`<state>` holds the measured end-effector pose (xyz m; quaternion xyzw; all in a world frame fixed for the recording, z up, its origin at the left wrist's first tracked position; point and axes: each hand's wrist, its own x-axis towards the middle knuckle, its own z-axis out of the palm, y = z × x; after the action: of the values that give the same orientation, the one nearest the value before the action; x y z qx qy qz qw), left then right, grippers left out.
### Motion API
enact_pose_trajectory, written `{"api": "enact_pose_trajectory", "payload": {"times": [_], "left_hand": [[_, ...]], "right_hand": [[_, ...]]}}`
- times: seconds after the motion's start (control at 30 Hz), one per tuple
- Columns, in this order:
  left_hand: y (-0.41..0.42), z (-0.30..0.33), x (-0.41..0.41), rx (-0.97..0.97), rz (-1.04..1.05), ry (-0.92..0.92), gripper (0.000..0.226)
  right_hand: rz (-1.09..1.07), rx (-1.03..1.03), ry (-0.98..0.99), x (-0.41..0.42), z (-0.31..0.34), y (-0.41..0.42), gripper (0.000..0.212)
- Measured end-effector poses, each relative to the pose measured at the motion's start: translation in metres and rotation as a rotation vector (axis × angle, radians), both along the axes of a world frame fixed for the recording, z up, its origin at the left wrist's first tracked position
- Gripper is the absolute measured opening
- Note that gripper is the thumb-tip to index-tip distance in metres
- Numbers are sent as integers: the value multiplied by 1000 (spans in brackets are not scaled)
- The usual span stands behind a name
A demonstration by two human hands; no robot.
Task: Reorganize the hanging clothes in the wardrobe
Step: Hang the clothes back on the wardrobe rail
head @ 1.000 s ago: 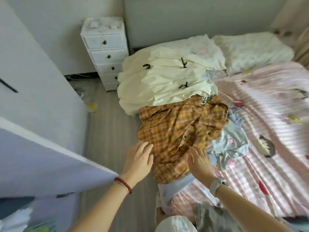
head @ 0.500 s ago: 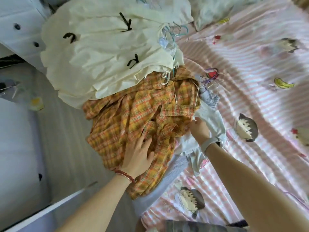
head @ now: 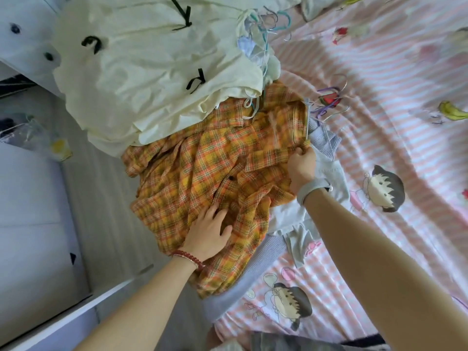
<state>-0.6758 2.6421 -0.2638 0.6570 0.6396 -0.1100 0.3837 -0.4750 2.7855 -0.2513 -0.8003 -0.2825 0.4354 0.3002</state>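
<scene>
Head view looked down on a pile of clothes at the edge of a bed (head: 395,138) covered in a pink-and-white striped sheet printed with cartoon children. The landmark was the orange-yellow plaid shirt (head: 202,163), which lay crumpled on top of the pile and spilled over the bed's edge toward the floor. The left hand (head: 206,233), with a red bead bracelet (head: 188,258) at its wrist, rested flat on the lower part of the plaid shirt, fingers spread and relaxed, gripping nothing. The right hand (head: 301,168), a grey watch band (head: 312,190) on its wrist, pinched the shirt's right edge near the collar, fingers curled round the fabric. Above the plaid shirt lay a cream garment (head: 152,72) with small black bows, overlapping the shirt's top. Just right of the shirt's collar, a tangle of thin hangers (head: 329,102) lay on the sheet. Pale blue clothing (head: 326,173) sat under the right hand, beside the shirt. No brand, label or readable writing showed anywhere.
</scene>
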Motion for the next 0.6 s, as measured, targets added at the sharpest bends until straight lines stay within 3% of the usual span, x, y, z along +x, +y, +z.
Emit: {"api": "enact_pose_trajectory", "payload": {"times": [0.23, 0.4, 0.6], "left_hand": [[17, 43, 3, 208, 73, -155, 45], [46, 82, 21, 419, -19, -168, 46], [85, 128, 50, 629, -244, -109, 57]], "right_hand": [[-84, 81, -103, 22, 17, -104, 27], [-26, 202, -188, 43, 43, -154, 11], [98, 352, -342, 85, 80, -205, 22]]}}
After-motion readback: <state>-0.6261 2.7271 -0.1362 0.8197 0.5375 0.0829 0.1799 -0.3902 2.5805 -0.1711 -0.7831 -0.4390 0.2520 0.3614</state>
